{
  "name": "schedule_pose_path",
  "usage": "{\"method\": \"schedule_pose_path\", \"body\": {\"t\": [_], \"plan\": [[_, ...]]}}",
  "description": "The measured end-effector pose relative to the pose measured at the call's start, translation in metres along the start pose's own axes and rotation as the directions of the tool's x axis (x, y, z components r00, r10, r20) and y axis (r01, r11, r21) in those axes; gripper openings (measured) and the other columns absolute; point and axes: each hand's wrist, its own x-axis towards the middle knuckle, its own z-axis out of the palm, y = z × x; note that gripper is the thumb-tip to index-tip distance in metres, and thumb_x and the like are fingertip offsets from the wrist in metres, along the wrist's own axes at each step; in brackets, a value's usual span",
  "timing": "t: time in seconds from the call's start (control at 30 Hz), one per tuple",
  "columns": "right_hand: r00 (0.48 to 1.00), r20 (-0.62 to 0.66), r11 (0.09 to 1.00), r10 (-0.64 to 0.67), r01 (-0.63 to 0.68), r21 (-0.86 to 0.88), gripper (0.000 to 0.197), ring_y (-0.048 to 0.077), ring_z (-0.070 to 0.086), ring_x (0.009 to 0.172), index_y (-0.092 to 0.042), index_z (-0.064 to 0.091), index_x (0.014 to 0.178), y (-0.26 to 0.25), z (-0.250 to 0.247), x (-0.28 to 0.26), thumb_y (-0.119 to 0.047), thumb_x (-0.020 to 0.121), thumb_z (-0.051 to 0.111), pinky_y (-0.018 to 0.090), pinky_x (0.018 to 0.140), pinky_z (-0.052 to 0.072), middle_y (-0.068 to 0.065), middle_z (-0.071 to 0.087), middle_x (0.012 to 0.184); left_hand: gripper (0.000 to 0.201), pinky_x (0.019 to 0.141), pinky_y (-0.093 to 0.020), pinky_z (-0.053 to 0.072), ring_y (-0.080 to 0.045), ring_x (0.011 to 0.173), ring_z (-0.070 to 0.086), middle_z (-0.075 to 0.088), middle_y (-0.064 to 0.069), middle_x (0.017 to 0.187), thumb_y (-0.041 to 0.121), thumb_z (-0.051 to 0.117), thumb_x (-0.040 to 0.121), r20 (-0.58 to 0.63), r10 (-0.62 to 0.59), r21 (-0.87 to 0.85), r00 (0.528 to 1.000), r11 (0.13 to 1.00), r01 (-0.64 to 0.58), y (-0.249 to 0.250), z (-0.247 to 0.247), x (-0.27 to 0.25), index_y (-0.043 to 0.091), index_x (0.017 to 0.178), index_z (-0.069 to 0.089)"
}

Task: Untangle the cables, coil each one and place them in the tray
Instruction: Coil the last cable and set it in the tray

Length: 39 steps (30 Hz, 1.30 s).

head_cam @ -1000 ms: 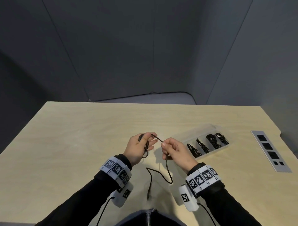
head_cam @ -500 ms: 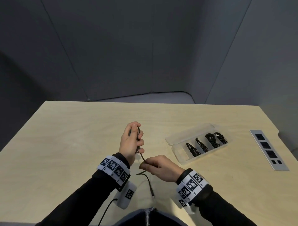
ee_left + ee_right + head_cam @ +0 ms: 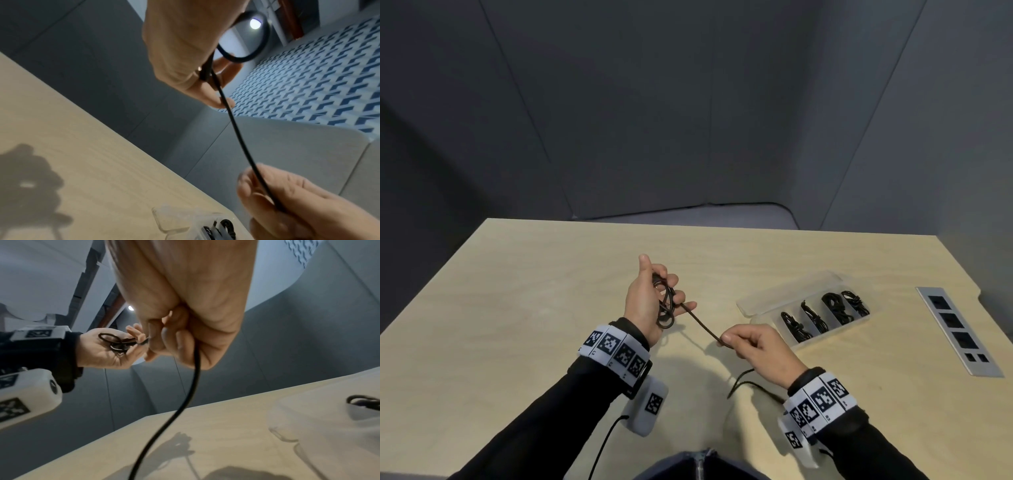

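A thin black cable point(image 3: 702, 323) stretches between my two hands above the table. My left hand point(image 3: 654, 301) holds several small loops of it against the palm, fingers curled round them; the loops point(image 3: 115, 342) show in the right wrist view. My right hand point(image 3: 753, 346) pinches the cable a short way along, and the free end point(image 3: 739, 383) hangs down from it to the table near my right wrist. In the left wrist view the cable point(image 3: 236, 126) runs taut from the left fingers point(image 3: 207, 91) down to the right hand point(image 3: 287, 207). The clear plastic tray point(image 3: 767, 322) lies to the right.
The tray has its lid point(image 3: 787, 291) folded open behind it and several compartments, each holding a coiled black cable point(image 3: 835, 306). A grey socket panel point(image 3: 959, 329) is set into the table point(image 3: 517, 325) at the far right. Grey partition walls stand behind.
My right hand has slid right and outward along the cable, pulling the stretch between the hands taut. My left hand stays raised with the loops, thumb now lifted.
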Motion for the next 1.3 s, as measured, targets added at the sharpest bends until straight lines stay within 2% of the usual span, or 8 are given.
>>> {"method": "schedule_pose_path", "body": {"t": [0.37, 0.57, 0.67, 0.73, 0.87, 1.1, 1.23, 1.3], "plan": [[0.999, -0.001, 0.998, 0.050, -0.050, 0.049, 0.020, 0.013, 0.062, 0.056, -0.019, 0.060, 0.089, -0.032, 0.009, 0.010, -0.038, 0.091, 0.055, 0.025, 0.058, 0.047, -0.004, 0.064, 0.084, 0.051, 0.050, -0.035, 0.057, -0.036, 0.066, 0.070, 0.071, -0.015, 0.073, 0.054, 0.026, 0.096, 0.081, 0.085, 0.303, 0.993, 0.947, -0.105, -0.017, 0.010, -0.006, 0.011, 0.073, 0.041], [0.996, -0.089, 0.997, -0.017, 0.011, -0.072, 0.035, 0.004, 0.061, 0.066, -0.023, 0.063, 0.071, -0.040, 0.001, 0.016, -0.032, 0.098, 0.042, 0.023, 0.072, 0.044, -0.005, 0.067, 0.066, 0.049, 0.066, -0.040, 0.057, -0.033, 0.072, 0.072, 0.055, -0.005, 0.053, 0.054, 0.026, 0.096, -0.049, 0.157, 0.120, 0.986, 0.981, -0.151, -0.010, 0.003, 0.006, 0.014, 0.072, 0.041], [0.980, -0.197, 0.985, 0.017, -0.050, -0.168, 0.021, 0.009, 0.062, 0.091, -0.018, 0.064, 0.102, -0.031, -0.018, 0.017, -0.030, 0.097, 0.047, 0.027, 0.084, 0.045, -0.004, 0.069, 0.092, 0.049, 0.063, -0.044, 0.059, -0.017, 0.047, 0.059, 0.042, 0.002, 0.048, 0.055, 0.026, 0.096, -0.093, 0.159, 0.013, 0.983, 0.987, -0.158, 0.000, -0.005, 0.010, 0.016, 0.071, 0.040], [0.980, -0.200, 0.904, 0.011, -0.095, -0.418, 0.049, 0.015, 0.051, 0.115, -0.016, 0.039, 0.136, -0.027, -0.022, 0.015, -0.032, 0.092, 0.054, 0.035, 0.098, 0.042, 0.001, 0.054, 0.122, 0.047, 0.057, -0.041, 0.059, -0.009, 0.038, 0.040, 0.036, 0.007, 0.046, 0.055, 0.025, 0.096, -0.062, 0.148, 0.006, 0.987, 0.989, -0.148, 0.004, -0.003, 0.010, 0.017, 0.071, 0.038], [0.960, -0.060, 0.740, -0.273, 0.169, -0.651, 0.052, 0.010, 0.026, 0.134, -0.026, 0.036, 0.139, -0.044, -0.002, 0.011, -0.037, 0.091, 0.052, 0.035, 0.108, 0.025, -0.006, 0.031, 0.146, 0.045, 0.053, -0.032, 0.055, -0.007, 0.038, 0.033, 0.034, 0.010, 0.047, 0.055, 0.023, 0.097, -0.003, 0.154, 0.023, 0.988, 0.988, -0.154, -0.001, 0.008, 0.006, 0.019, 0.073, 0.036], [0.992, 0.112, 0.851, -0.058, 0.107, -0.514, 0.035, 0.024, 0.050, 0.098, -0.018, 0.062, 0.093, -0.050, 0.037, 0.021, -0.035, 0.099, 0.033, 0.040, 0.092, 0.038, -0.002, 0.059, 0.087, 0.039, 0.044, -0.022, 0.042, -0.007, 0.048, 0.032, 0.032, 0.007, 0.063, 0.053, 0.024, 0.097, -0.039, 0.237, 0.083, 0.971, 0.969, -0.233, 0.002, 0.017, 0.005, 0.022, 0.077, 0.035], [0.953, 0.230, 0.641, -0.198, 0.303, -0.705, 0.033, 0.021, 0.044, 0.100, -0.020, 0.057, 0.096, -0.057, 0.037, 0.016, -0.038, 0.098, 0.029, 0.042, 0.108, 0.017, -0.002, 0.056, 0.091, 0.031, 0.060, -0.025, 0.036, -0.008, 0.065, 0.038, 0.042, 0.006, 0.082, 0.047, 0.024, 0.100, 0.135, 0.341, 0.645, 0.930, 0.682, -0.344, -0.001, -0.001, 0.009, 0.024, 0.090, 0.042], [0.877, 0.296, 0.515, -0.378, 0.465, -0.720, 0.033, 0.023, 0.048, 0.089, -0.018, 0.061, 0.089, -0.065, 0.035, 0.017, -0.035, 0.094, 0.033, 0.041, 0.093, 0.037, 0.000, 0.058, 0.086, 0.036, 0.068, -0.028, 0.037, -0.008, 0.065, 0.041, 0.045, 0.010, 0.075, 0.057, 0.021, 0.094, 0.371, 0.294, 0.777, 0.881, 0.421, -0.467, -0.007, -0.007, 0.009, 0.030, 0.083, 0.042]]}}
